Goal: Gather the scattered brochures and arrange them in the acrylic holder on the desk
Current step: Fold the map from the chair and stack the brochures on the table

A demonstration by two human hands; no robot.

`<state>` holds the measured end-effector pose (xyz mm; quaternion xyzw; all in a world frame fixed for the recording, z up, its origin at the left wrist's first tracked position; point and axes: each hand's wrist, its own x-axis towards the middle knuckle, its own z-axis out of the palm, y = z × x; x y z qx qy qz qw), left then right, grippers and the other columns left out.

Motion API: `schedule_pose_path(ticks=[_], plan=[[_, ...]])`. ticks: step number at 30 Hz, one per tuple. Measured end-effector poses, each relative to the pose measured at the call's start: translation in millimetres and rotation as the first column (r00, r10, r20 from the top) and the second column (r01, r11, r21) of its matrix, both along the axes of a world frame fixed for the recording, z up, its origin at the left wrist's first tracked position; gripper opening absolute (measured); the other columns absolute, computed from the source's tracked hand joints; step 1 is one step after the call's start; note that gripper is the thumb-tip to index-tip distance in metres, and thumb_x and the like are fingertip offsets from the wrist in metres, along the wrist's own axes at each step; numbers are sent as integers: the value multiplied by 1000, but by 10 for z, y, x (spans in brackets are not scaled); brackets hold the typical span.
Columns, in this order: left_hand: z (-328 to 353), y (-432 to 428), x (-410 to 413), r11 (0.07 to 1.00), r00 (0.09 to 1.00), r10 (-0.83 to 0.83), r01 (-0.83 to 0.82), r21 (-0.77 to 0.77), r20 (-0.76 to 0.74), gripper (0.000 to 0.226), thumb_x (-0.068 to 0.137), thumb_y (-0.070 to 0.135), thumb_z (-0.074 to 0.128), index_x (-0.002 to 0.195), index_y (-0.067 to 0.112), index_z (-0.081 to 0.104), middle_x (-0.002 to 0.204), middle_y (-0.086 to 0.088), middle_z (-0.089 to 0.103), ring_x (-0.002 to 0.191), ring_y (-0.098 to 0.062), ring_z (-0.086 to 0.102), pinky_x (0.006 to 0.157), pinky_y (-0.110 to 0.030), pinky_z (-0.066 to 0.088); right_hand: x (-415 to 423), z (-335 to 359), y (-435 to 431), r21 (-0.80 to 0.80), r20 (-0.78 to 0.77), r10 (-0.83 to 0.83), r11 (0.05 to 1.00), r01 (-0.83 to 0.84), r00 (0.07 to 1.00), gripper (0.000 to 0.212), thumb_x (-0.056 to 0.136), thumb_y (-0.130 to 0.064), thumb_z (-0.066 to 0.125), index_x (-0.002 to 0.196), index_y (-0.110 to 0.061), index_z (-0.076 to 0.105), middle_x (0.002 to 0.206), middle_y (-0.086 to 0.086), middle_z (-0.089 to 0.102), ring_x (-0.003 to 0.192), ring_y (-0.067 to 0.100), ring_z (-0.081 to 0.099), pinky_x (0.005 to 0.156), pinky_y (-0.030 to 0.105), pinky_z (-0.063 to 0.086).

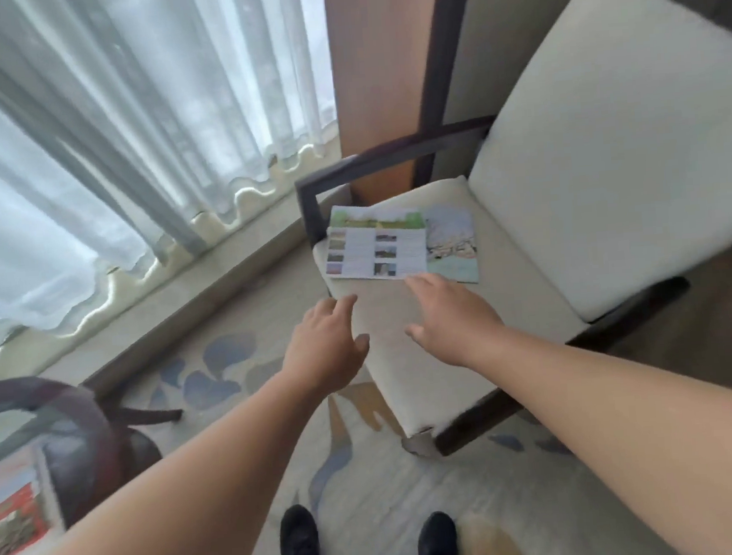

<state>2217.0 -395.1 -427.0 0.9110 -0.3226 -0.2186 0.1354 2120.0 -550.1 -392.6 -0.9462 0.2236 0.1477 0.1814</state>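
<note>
Brochure of glossy paper (379, 246), unfolded, with small photos in rows, a green landscape strip along the top and a pale blossom picture on its right panel, lies flat on the cream seat cushion (509, 302) of an armchair, towards the cushion's back left corner. My right hand (449, 315) hangs over the cushion just in front of it, palm down, fingers stretched and slightly spread, holding nothing. Its fingertips (414, 279) reach the sheet's near edge, and I cannot tell whether they touch it. My left hand (325, 345) is over the cushion's front left edge, also spread loose and empty, a little apart from the paper.

The armchair has a thick cream back cushion (606, 152) and a dark wooden frame (390, 150). Behind it stands an orange-brown wooden panel (379, 59), and sheer white curtains (106, 122) hang to the left. Under me lies a pale carpet with blue leaf shapes (223, 374), and my black shoes (299, 537) stand on it. At the lower left edge, a blurred red-printed sheet (13, 518) lies beside a dark curved rim (60, 394).
</note>
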Motion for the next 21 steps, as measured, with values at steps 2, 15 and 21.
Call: schedule_pose_path(ticks=[2,15,21], plan=[[10,-351,-58,999,999,-51,51,-17,0,67,92,38,53,151,22,27,149,-7,39,137,-26,35,109,-41,35,-95,-2,-264,6,-7,-49,999,49,999,65,93,-35,59,149,-17,31,153,2,35,138,25,35,105,43,40],[-696,-1806,473,959,965,-260,263,109,-39,63,92,40,50,149,22,29,144,-10,43,131,-31,40,106,-41,35,128,-601,-1569,61,-96,-242,967,249,965,63,92,-32,58,148,-17,33,154,3,33,137,26,37,106,38,39],[-1306,-2267,568,941,958,-271,284,185,-92,64,93,40,51,149,21,28,144,-12,42,131,-32,40,106,-44,36,333,-1312,-2026,138,-157,-248,953,270,956,62,91,-32,56,148,-19,34,152,3,34,134,28,40,102,39,40]])
